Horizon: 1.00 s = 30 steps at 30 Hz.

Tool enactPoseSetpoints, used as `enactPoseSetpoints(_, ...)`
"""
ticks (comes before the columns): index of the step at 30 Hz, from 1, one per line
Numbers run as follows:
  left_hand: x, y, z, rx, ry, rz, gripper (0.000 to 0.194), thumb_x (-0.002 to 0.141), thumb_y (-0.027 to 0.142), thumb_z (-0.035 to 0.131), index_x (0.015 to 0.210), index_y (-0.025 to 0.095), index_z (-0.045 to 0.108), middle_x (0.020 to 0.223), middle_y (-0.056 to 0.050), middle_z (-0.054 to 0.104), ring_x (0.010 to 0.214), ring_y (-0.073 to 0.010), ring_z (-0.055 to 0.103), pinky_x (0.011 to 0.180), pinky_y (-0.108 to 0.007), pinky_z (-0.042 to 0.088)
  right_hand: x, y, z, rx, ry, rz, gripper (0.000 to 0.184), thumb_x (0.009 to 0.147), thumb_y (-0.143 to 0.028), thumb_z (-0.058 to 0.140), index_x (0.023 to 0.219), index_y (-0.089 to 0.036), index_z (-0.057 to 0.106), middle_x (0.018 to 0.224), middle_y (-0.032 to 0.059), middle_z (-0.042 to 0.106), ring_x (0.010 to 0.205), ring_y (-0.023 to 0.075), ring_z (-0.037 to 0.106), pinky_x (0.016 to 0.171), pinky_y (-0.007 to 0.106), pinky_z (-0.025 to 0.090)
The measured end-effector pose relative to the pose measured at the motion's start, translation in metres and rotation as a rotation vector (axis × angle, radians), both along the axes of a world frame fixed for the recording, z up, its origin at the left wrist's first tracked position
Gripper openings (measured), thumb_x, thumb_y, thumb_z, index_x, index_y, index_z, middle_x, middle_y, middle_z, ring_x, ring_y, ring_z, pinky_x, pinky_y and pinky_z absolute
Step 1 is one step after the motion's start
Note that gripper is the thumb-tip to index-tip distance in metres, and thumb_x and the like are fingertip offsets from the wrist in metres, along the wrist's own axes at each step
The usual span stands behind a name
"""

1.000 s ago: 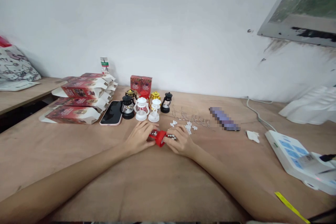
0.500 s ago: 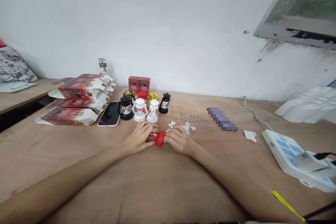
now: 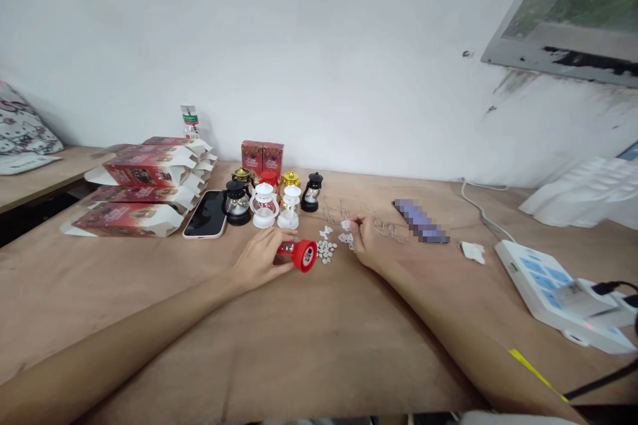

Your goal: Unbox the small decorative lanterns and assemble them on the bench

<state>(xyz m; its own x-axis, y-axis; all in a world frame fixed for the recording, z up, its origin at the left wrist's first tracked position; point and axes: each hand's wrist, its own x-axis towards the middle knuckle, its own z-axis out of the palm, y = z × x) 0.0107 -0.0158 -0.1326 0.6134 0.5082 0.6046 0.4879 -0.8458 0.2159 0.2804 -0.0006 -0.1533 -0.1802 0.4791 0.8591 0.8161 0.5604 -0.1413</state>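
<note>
Red lantern [image 3: 299, 254] sideways in pinching left grip [image 3: 262, 257], base [image 3: 308, 256] out rightward; white tab [image 3: 345, 224] in pinching right grip [image 3: 365, 243]

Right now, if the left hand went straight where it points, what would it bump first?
The left hand holds a red lantern, which would probably first bump the small round discs just past its base. Its height is unclear, so it might pass above them.

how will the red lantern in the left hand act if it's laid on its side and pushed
The red lantern may roll, probably in a curve: its flared base looks round and wider than the rest. Its glossy, plastic look suggests it is stiff and fairly light.
</note>
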Motion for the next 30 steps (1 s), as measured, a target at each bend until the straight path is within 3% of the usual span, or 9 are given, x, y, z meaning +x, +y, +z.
enactPoseSetpoints(3, 0.000, -0.001, 0.002, -0.023, -0.007, 0.002, 0.027, 0.080, 0.029, 0.060, 0.102, 0.019, 0.048, 0.113, -0.009, 0.061, 0.101, -0.0217, 0.059, 0.083, -0.036, 0.049, 0.009, 0.002, 0.001, -0.104, -0.075, -0.028, 0.016, 0.087, -0.015, 0.033, 0.083, -0.019, 0.048, 0.071, 0.0038, 0.058, 0.066, 0.0173, 0.055, 0.060, 0.030, 0.043)
enactPoseSetpoints(8, 0.000, -0.002, 0.002, 0.017, 0.025, -0.030, 0.034, 0.083, 0.030, 0.058, 0.114, 0.019, 0.048, 0.117, -0.010, 0.059, 0.107, -0.0218, 0.057, 0.088, -0.037, 0.048, 0.007, 0.004, -0.001, -0.117, -0.160, -0.064, 0.016, 0.075, -0.010, 0.041, 0.065, -0.020, 0.048, 0.067, 0.0041, 0.055, 0.069, 0.0199, 0.050, 0.066, 0.033, 0.039)
enactPoseSetpoints(13, -0.001, -0.001, 0.000, 0.073, 0.030, -0.010, 0.038, 0.084, 0.032, 0.055, 0.120, 0.021, 0.049, 0.123, -0.011, 0.055, 0.110, -0.0223, 0.055, 0.090, -0.038, 0.046, 0.001, -0.008, 0.006, 0.049, -0.140, -0.112, 0.013, 0.074, -0.009, 0.047, 0.072, -0.019, 0.055, 0.079, 0.0067, 0.057, 0.076, 0.0206, 0.052, 0.069, 0.035, 0.039)
enactPoseSetpoints(16, -0.001, -0.001, 0.000, 0.104, 0.019, 0.000, 0.036, 0.083, 0.031, 0.055, 0.117, 0.021, 0.052, 0.120, -0.011, 0.056, 0.107, -0.0222, 0.055, 0.088, -0.037, 0.045, -0.013, -0.021, 0.011, 0.199, -0.105, 0.019, 0.012, 0.079, -0.011, 0.050, 0.084, -0.019, 0.057, 0.083, 0.0063, 0.058, 0.076, 0.0185, 0.055, 0.068, 0.033, 0.040)
enactPoseSetpoints(21, -0.001, -0.003, 0.002, 0.096, -0.002, 0.002, 0.041, 0.077, 0.028, 0.058, 0.116, 0.020, 0.050, 0.110, -0.009, 0.064, 0.100, -0.0223, 0.059, 0.087, -0.039, 0.040, -0.042, -0.036, 0.011, 0.327, -0.261, 0.298, 0.016, 0.082, -0.019, 0.058, 0.098, -0.020, 0.059, 0.089, 0.0059, 0.059, 0.079, 0.0161, 0.056, 0.070, 0.032, 0.041)
enactPoseSetpoints(25, -0.001, -0.003, 0.002, -0.028, -0.023, 0.018, 0.044, 0.074, 0.031, 0.060, 0.115, 0.019, 0.049, 0.107, -0.008, 0.065, 0.094, -0.0222, 0.061, 0.088, -0.040, 0.040, -0.045, -0.037, 0.009, 0.316, -0.321, 0.328, 0.024, 0.081, -0.022, 0.060, 0.105, -0.023, 0.062, 0.093, 0.0057, 0.061, 0.086, 0.0169, 0.055, 0.073, 0.032, 0.040)
enactPoseSetpoints(30, -0.001, -0.002, 0.001, -0.043, -0.032, -0.058, 0.036, 0.080, 0.032, 0.058, 0.112, 0.018, 0.051, 0.108, -0.009, 0.064, 0.102, -0.0215, 0.059, 0.088, -0.037, 0.046, -0.043, -0.035, 0.008, 0.287, -0.329, 0.348, 0.019, 0.082, -0.019, 0.059, 0.100, -0.023, 0.065, 0.086, 0.0037, 0.063, 0.081, 0.0150, 0.055, 0.071, 0.031, 0.040)
